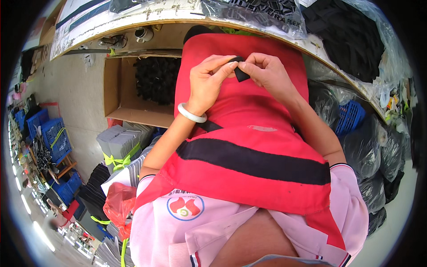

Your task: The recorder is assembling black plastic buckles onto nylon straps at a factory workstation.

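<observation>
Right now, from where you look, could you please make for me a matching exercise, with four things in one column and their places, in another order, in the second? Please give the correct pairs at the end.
Things
1. small black fabric piece
2. white ring-shaped bangle
3. brown open cardboard box
4. large loose heap of black fabric

Places
A. on the worn white worktable, at upper right
B. left of the red cloth apron, with dark pieces inside
C. held by the left hand and the right hand
D. around the left wrist

Right pairs: 1-C, 2-D, 3-B, 4-A
</observation>
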Demonstrator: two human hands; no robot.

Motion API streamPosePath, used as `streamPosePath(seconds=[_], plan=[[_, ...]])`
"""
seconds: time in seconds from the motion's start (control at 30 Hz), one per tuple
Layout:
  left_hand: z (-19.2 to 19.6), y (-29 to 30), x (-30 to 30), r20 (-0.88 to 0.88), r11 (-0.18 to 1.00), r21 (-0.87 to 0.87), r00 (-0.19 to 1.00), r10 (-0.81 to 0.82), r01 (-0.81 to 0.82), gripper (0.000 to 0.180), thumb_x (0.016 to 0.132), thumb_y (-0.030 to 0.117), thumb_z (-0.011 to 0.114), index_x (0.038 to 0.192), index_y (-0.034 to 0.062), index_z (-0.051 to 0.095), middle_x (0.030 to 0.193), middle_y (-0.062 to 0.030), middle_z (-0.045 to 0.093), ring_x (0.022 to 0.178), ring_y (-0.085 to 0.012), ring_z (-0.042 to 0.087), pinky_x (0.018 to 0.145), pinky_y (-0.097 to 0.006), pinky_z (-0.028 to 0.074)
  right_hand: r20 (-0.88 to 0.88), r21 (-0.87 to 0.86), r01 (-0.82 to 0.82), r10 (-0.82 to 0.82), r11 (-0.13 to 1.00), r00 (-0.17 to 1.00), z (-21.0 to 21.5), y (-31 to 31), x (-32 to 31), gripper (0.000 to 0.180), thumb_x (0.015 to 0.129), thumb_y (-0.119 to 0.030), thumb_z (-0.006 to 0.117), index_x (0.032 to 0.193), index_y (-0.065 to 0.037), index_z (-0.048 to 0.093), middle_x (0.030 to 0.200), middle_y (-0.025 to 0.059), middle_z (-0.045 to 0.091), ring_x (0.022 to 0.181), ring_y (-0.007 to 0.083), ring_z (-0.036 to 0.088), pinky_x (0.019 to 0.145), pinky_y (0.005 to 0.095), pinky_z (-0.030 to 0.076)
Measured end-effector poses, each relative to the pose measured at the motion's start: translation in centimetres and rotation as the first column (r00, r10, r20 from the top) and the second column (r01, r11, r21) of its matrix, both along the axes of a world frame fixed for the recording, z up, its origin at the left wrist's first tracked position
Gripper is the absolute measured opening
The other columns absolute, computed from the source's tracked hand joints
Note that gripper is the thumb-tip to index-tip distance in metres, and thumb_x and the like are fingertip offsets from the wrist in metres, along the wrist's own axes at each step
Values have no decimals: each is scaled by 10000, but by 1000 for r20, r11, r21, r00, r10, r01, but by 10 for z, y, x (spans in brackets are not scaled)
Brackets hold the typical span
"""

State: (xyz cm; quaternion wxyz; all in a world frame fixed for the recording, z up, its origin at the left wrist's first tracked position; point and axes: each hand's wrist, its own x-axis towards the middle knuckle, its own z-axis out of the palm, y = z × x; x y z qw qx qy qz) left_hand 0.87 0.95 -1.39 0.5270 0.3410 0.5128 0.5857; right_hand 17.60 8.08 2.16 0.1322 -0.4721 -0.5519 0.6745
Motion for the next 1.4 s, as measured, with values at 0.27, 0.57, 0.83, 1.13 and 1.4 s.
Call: streamPosePath(seconds=[0.27, 0.57, 0.83, 1.13, 1.4], plan=[[9, -9, -8, -201, 985, 108, 973, -110, 134, 196, 776, -77, 709, 962, -16, 728, 965, -57, 634, 864, -110, 579, 734, -204, 466, -221, -158, -50, 14, 986, 975, -4, 6, 11, 177, 934, -219, 636, 918, -43, 632, 663, -31, 533, 545, 30, 473, 479, 188, 383], [14, -14, -8, -263, 961, 209, 957, -121, 179, 206, 737, -77, 732, 917, 25, 743, 925, -40, 604, 804, -118, 581, 683, -222, 486, -160, 115, 87, -68, 990, 985, 0, 1, 7, 127, 929, -161, 618, 921, -35, 629, 706, -37, 565, 562, 16, 480, 481, 182, 378], [14, -19, -11, -324, 962, 195, 939, -119, 189, 189, 739, -77, 725, 906, 9, 733, 936, -46, 601, 826, -130, 582, 697, -233, 480, -256, -80, 92, -109, 993, 961, -3, -3, 1, 166, 925, -198, 650, 911, -34, 632, 713, -17, 589, 549, 29, 508, 469, 188, 391], [47, -60, -83, -421, 943, -168, 844, -333, 288, 105, 819, -45, 667, 920, -35, 693, 903, -58, 630, 694, -114, 603, 598, -221, 477, -250, -106, -155, 125, 982, 960, -36, -7, -13, 155, 921, -177, 644, 993, -42, 623, 774, 10, 599, 601, 70, 541, 509, 221, 439], [67, 8, -79, -582, 992, -78, 803, -126, 99, 309, 850, 64, 690, 1144, -18, 640, 1015, -87, 653, 808, -134, 618, 734, -263, 496, -75, 87, -355, 361, 931, 929, -52, -2, -2, 168, 934, -156, 619, 1049, -35, 599, 766, 28, 601, 649, 91, 541, 611, 255, 468]])
